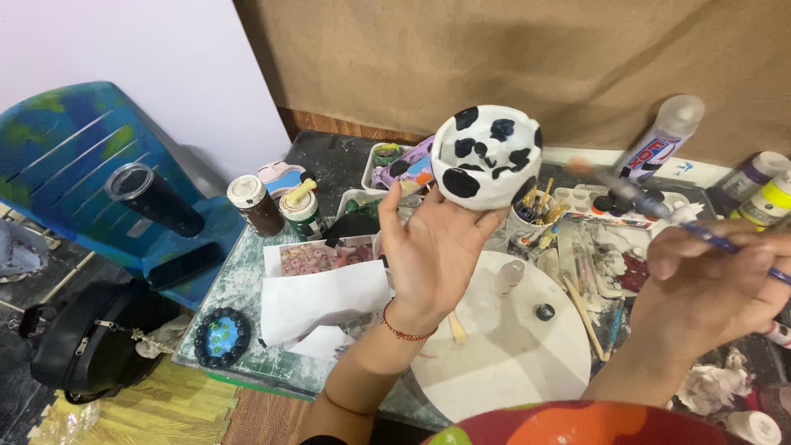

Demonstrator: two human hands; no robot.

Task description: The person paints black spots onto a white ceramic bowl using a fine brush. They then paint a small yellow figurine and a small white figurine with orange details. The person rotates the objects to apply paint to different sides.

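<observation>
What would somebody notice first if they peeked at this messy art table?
Probably the white bowl with black cow spots, held up in the left hand above the middle of the table. Next, the right hand holds a blue paintbrush at the right edge. A round white board lies below, and a blue painted chair stands at left.

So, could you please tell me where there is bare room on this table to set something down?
The round white board is mostly bare, save a small dark knob and a vial. Behind it, around the brush cup and palette, it is crowded.
</observation>
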